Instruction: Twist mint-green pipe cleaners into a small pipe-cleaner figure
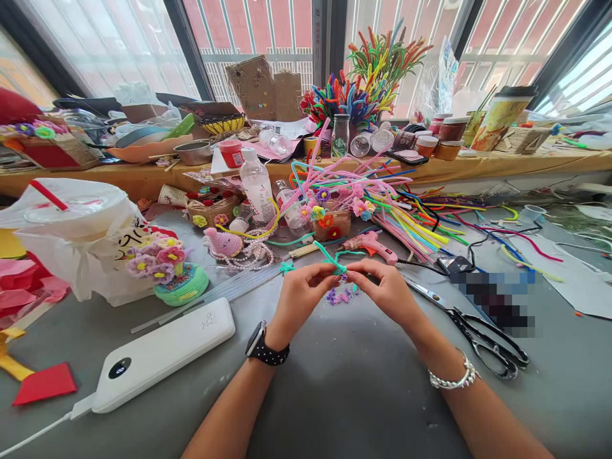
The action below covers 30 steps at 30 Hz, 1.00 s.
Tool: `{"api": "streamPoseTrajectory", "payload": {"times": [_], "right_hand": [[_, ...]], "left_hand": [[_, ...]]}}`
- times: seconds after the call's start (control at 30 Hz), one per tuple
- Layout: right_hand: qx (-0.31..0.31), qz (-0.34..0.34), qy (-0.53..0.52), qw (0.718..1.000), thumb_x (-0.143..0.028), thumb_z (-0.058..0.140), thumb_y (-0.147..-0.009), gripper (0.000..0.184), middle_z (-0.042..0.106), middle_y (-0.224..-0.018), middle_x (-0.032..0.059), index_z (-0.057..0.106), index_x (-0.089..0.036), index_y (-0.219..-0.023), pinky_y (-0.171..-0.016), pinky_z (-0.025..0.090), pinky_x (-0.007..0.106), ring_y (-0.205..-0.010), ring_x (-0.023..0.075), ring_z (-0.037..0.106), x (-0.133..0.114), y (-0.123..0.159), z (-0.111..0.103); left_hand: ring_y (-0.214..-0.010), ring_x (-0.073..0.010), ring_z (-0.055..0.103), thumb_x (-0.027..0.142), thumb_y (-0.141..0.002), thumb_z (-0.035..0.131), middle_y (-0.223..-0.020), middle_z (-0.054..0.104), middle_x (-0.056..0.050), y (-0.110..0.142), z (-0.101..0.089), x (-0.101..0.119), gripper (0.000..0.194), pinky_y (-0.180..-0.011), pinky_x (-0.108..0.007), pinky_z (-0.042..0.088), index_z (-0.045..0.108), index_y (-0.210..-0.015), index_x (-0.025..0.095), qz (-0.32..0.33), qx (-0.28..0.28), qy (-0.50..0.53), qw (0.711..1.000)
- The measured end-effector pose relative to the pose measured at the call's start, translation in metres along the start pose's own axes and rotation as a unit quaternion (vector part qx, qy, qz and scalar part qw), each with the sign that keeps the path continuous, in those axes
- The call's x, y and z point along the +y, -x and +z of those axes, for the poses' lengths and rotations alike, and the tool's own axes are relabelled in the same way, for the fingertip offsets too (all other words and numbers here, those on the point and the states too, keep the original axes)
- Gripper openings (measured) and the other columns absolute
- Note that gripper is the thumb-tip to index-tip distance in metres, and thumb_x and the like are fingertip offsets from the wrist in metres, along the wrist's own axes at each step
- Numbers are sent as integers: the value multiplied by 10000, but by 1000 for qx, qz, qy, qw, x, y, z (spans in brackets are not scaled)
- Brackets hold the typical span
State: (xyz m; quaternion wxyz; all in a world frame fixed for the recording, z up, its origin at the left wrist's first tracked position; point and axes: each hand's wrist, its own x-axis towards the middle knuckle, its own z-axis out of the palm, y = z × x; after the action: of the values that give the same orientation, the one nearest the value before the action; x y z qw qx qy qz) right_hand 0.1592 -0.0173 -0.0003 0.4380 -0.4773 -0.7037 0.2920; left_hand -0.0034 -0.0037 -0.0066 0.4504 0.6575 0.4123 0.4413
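Observation:
Between my two hands is a teal pipe cleaner [339, 268], bent and twisted into a small knot with loose ends sticking up. My left hand [306, 290] pinches it from the left, thumb and fingertips together. From the other side my right hand [382, 287] pinches the same piece. Below the fingertips, purple and pink fuzzy bits [339, 296] lie on the grey table. A small teal pipe-cleaner shape [286, 267] rests just left of my left hand. Behind my hands lies a pink glue gun [370, 245].
Black-handled scissors [471, 331] lie at the right. A white power bank [165, 357] with its cable lies at the left, near a green pot of pipe-cleaner flowers [180, 284] and a bagged drink cup [76, 217]. Behind spreads a pile of coloured pipe cleaners [406, 223].

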Motion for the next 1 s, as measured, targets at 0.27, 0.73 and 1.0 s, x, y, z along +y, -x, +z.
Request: {"api": "streamPoseTrajectory", "payload": {"times": [0.27, 0.73, 1.0], "right_hand": [[23, -13, 41, 999, -264, 532, -785, 158, 651, -742, 50, 653, -163, -792, -638, 432, 272, -711, 170, 580, -1, 2, 5], [-66, -68, 97, 991, -313, 403, -854, 256, 448, -580, -16, 479, -174, -652, -504, 302, 226, -539, 109, 397, -1, 0, -2], [6, -27, 0, 1000, -309, 388, -851, 256, 439, -566, -23, 486, -171, -659, -479, 290, 216, -516, 98, 383, -5, 6, 11]], "left_hand": [[-682, -195, 660, 300, -706, 601, -759, 698, -67, 0, 2, -2, 205, -618, -264, 525, 655, -814, 134, 21, 42, -54, 997], [-664, -127, 642, 176, -745, 577, -727, 689, -9, 4, 3, 7, 165, -641, -216, 486, 572, -910, 175, 106, -5, -148, 983], [-648, -94, 611, 194, -752, 567, -712, 592, 25, 7, 6, 12, 131, -609, -185, 492, 455, -819, 189, 130, 1, -67, 989]]}}
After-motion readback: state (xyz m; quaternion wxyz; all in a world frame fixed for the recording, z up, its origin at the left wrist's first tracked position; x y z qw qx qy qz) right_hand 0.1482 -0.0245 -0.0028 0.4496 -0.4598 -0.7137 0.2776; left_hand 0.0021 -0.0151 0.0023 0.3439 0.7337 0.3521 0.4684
